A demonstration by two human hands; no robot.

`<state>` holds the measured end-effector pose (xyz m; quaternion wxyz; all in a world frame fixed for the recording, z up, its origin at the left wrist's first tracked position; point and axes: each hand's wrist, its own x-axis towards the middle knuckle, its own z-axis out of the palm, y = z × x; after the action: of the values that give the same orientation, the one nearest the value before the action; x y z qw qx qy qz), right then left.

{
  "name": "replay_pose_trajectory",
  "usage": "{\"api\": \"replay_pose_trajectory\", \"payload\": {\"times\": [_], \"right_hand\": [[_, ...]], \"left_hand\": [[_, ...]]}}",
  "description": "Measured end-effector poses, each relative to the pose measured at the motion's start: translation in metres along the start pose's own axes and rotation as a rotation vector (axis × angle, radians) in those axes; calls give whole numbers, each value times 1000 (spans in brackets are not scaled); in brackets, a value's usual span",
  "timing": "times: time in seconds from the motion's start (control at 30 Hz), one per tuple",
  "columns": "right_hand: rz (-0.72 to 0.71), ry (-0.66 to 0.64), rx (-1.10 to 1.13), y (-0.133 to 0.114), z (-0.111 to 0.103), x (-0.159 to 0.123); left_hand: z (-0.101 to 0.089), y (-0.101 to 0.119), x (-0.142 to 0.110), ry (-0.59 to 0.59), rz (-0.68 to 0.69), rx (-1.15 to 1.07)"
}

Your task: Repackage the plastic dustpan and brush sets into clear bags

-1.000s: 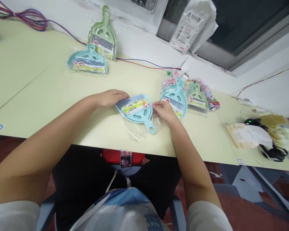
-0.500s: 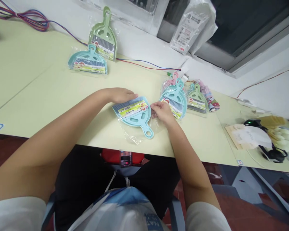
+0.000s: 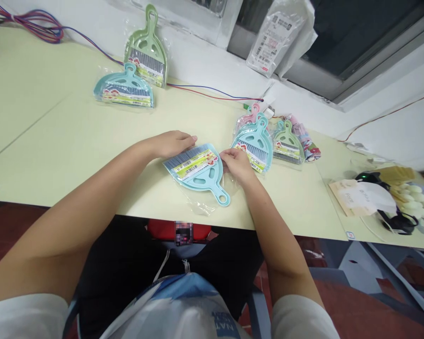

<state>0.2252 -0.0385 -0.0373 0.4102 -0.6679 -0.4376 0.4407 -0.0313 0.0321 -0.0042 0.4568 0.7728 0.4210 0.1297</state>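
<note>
In front of me on the table lies a light-blue dustpan (image 3: 207,178) with a grey-bristled brush and a printed label, in a clear plastic bag (image 3: 201,203). Its handle points toward me and to the right. Along the bristle end rests my left hand (image 3: 173,143), palm down with fingers stretched out; some fingertips are hidden. On the other side, my right hand (image 3: 235,162) pinches the bag's edge beside the pan. Just beyond the right hand stands another bagged light-blue dustpan (image 3: 255,141), with a pink dustpan (image 3: 251,115) behind it and a green one (image 3: 288,143) to its right.
Against the wall at back left lean a bagged green dustpan (image 3: 147,52) and a light-blue one (image 3: 125,89). Coiled cables (image 3: 38,26) run along the wall. At right lie headphones (image 3: 399,221) and a paper card (image 3: 353,197). The table's front edge (image 3: 205,221) is close to me.
The light-blue dustpan has turned slightly, its handle swinging a little to the right. My left hand has shifted slightly back from the bristles; my right hand keeps its pinch.
</note>
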Motion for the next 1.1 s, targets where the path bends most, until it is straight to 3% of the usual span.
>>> {"api": "replay_pose_trajectory", "payload": {"times": [0.13, 0.33, 0.5, 0.73, 0.8, 0.93, 1.1], "right_hand": [[8, 6, -2, 0, -1, 0], [-28, 25, -23, 7, -4, 3], [-36, 27, -35, 8, -6, 2], [-30, 23, -13, 7, -6, 3], [-43, 15, -21, 9, -7, 4], [-82, -16, -57, 14, -10, 6], [-157, -6, -141, 17, -14, 6]], "left_hand": [[-7, -3, -4, -72, -10, -20], [-10, 5, -16, -98, 76, 295], [3, 3, -25, -73, 115, 571], [19, -3, -30, 17, 359, 795], [16, -6, -29, 29, 358, 730], [5, -17, -24, 35, 272, 391], [8, -32, -13, 169, 263, 126]]}}
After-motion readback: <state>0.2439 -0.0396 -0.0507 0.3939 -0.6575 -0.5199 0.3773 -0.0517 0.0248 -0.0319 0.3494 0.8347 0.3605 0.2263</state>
